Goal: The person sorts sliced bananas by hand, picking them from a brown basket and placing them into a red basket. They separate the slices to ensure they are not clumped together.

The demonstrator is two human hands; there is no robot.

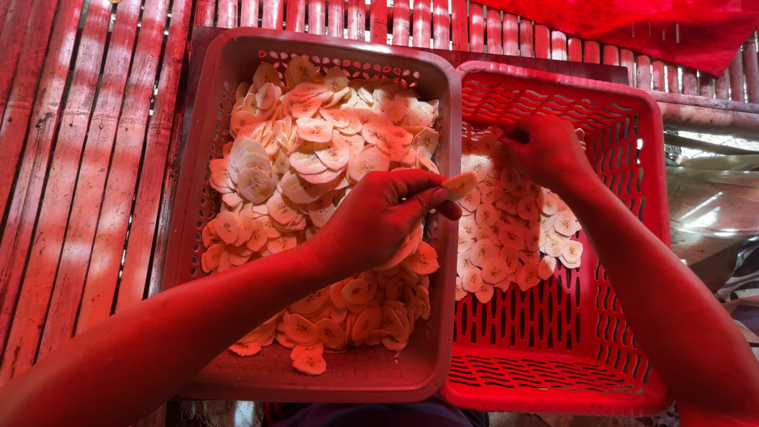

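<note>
1. Bamboo slats point(95, 158) bathed in red light run under two plastic baskets set side by side, touching.
2. Left hand point(379, 217) pinches a single pale slice point(461, 184) between thumb and fingertips, right over the shared rims; more slices seem tucked in its palm.
3. Right hand point(545, 150) is curled down on the thin layer in the right basket point(632, 237) — whether it grips one, I cannot tell.
4. Left basket point(213, 158) holds the deep heap of slices point(316, 158) — best to lift them lightly, one at a time, since they look brittle.
</note>
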